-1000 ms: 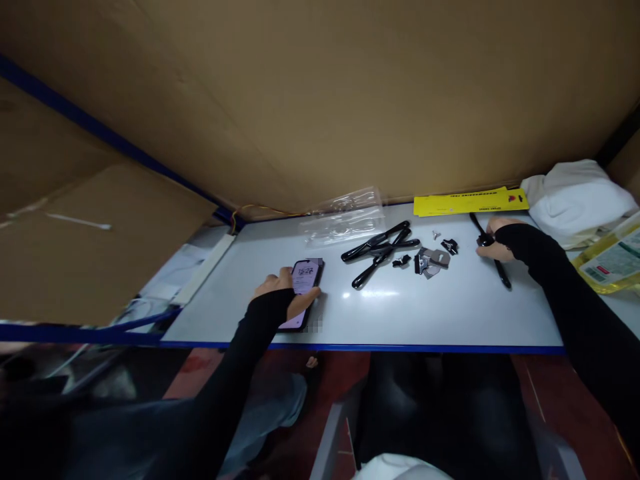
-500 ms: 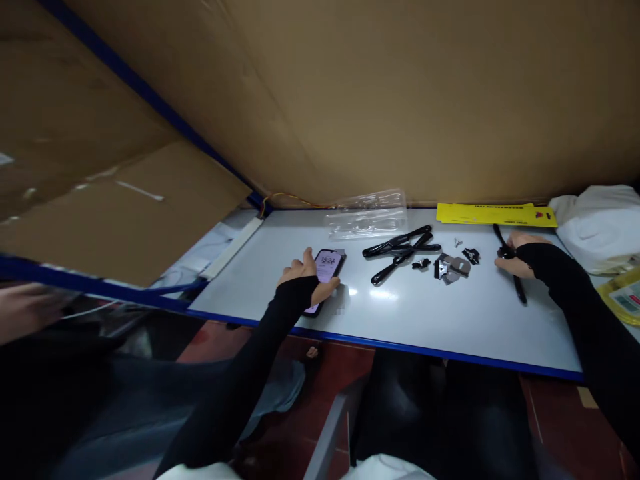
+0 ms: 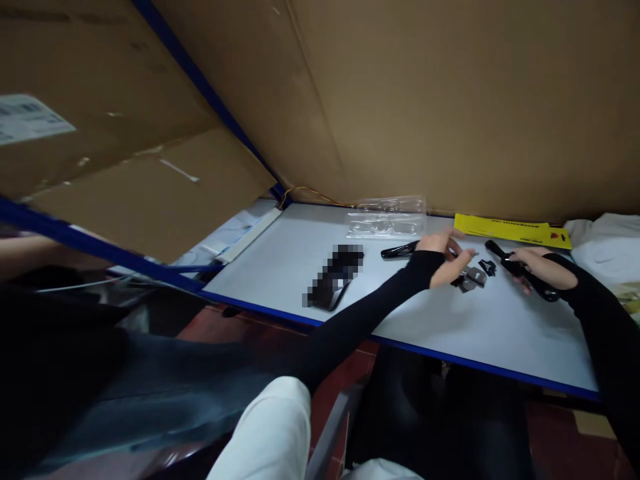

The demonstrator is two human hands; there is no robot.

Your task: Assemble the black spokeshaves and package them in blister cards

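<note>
My left hand reaches across the white table with its fingers spread, hovering over the black handle pieces and the small metal parts. It holds nothing. My right hand is closed round a long black tool, lifted a little off the table. The phone lies alone near the front edge, left of my left arm.
A clear plastic blister tray and a yellow card lie at the back of the table. White cloth sits at the right. Cardboard walls close in behind and to the left. Another person's arm shows at far left.
My left hand has let go of the phone and swung right over the black parts. My right hand has lifted the black tool. The view has shifted left.
</note>
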